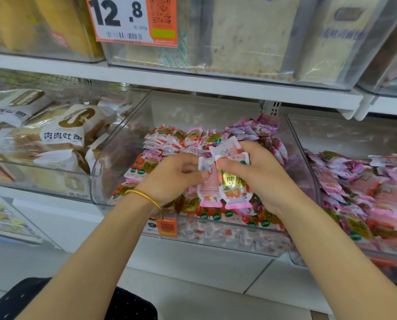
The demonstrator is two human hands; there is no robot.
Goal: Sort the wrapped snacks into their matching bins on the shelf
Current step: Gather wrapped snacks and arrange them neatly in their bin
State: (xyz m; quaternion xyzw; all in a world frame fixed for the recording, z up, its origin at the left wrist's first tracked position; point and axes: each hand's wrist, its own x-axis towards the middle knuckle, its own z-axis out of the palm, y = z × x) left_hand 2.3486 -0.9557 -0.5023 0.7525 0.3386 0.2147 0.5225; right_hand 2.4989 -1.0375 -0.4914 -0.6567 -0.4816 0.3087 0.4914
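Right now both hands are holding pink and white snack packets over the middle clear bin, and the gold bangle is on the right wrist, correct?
Not quite: the head view shows the gold bangle on the left wrist, not the right. The left hand and right hand do hold pink and white snack packets over the middle clear bin.

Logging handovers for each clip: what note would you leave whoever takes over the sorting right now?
Right hand grips a bunch of small pink-and-white wrapped snack packets over the middle clear plastic bin. Left hand pinches one of them. The bin holds mostly red-and-white packets; purple-pink packets sit at its back right. To do: place the held bunch, probably move the purple ones out.
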